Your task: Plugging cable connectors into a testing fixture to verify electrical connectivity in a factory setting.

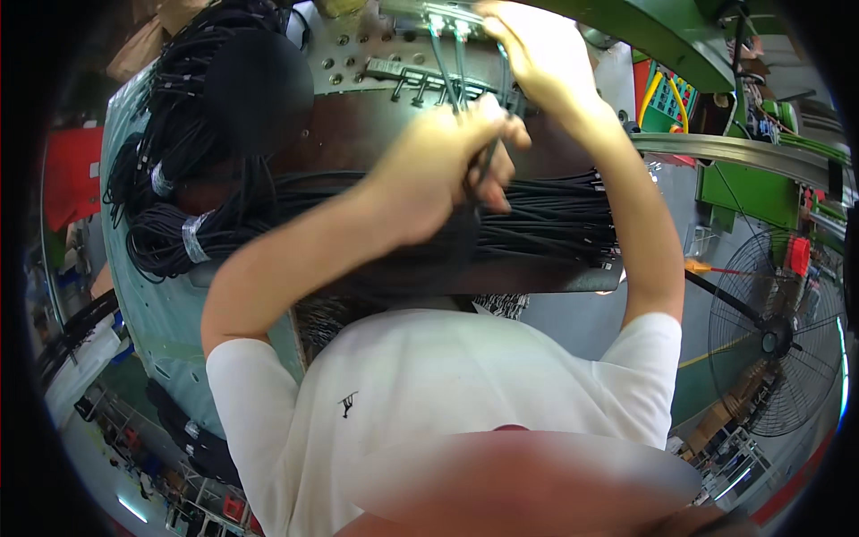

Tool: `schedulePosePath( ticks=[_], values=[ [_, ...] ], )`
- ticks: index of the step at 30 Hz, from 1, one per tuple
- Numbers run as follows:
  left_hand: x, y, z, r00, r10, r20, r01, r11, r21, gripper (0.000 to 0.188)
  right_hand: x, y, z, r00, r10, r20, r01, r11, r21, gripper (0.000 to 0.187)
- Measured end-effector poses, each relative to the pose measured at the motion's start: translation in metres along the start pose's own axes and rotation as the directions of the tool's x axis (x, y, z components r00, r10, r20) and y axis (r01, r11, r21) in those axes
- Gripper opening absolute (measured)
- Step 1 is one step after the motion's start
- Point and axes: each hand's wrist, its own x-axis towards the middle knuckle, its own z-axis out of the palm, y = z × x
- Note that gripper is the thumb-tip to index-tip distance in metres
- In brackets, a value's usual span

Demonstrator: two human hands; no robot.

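My left hand [461, 152] is closed round a few black cables [452, 76], its fingers curled and a little blurred. From it the cables run up to a bright metal block [429, 12] at the top edge. My right hand [541, 58], washed out by glare, is bent in at the right end of this block, beside a cable. Its fingertips are closed there, and what they pinch is hidden. Between the hands and the drilled metal plate [353, 52] lies a slotted bar [407, 73] with several small pins.
A row of black cables [546, 219] lies along the bench's near edge. Tied cable bundles [161, 224] are heaped on the left, by a dark round disc [259, 94]. A green machine arm [662, 36] reaches over at the upper right. A caged fan [774, 336] stands at the right.
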Motion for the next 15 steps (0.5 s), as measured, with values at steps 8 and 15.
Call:
schedulePosePath(
  ticks=[8, 15],
  values=[
    [0.124, 0.067, -0.099, 0.964, 0.186, 0.188, -0.143, 0.964, -0.223, 0.038, 0.018, 0.068, 0.047, 0.95, 0.26, 0.176, -0.248, 0.965, -0.088, 0.023],
    [0.085, 0.076, -0.086, 0.804, 0.562, 0.193, -0.277, 0.069, 0.958, 0.037, 0.009, 0.055, 0.023, 0.942, 0.305, 0.14, -0.299, 0.952, -0.06, 0.025]
  ],
)
